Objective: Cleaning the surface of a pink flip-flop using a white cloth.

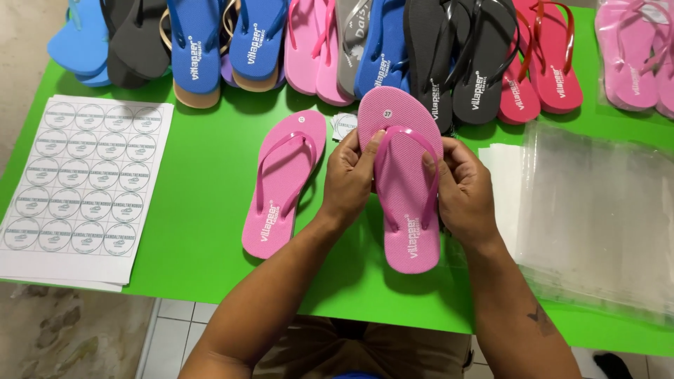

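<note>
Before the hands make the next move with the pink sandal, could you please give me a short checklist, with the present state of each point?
1. Left hand grips the held pink sandal at its edge: ok.
2. Right hand grips the other edge: ok.
3. Round sticker sits on the sole near the toe: ok.
4. Second pink sandal lies flat on the green table, apart from the hands: ok.
5. Sticker sheet lies to the left: ok.
6. Clear bags lie to the right; whether open: cannot tell.

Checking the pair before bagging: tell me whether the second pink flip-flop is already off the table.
No: the second pink flip-flop lies flat on the green table, left of the one held in both hands.
</note>
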